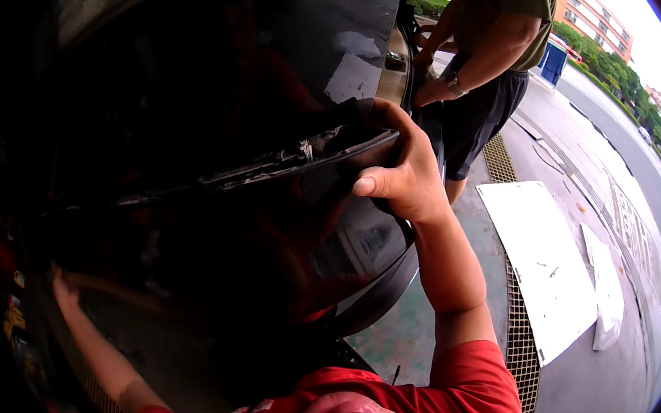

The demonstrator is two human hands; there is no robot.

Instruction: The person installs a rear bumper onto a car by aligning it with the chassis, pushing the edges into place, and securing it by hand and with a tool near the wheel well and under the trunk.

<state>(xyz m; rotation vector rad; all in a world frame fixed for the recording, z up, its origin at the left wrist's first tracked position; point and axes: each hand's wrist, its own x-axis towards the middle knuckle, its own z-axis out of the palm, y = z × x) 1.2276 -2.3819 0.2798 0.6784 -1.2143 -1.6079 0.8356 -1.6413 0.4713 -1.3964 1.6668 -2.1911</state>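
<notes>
A black car door (322, 214) fills the left and middle of the view, with its dark window glass (281, 47) above the sill. My right hand (407, 170) is closed over the door's edge at the end of the sill. Its thumb lies on the outer panel, and the fingers go round behind the edge. At the lower left, my left hand (66, 290) reaches to the dark lower part of the door. Shadow hides most of its fingers, so its grip is unclear.
Beyond the door stands another person (485, 63) in a dark green shirt, hands at the car's opening. A white board (543, 262) lies on the ground to the right, beside a white sheet (603, 290). A yellowish floor grating (520, 338) runs along the board.
</notes>
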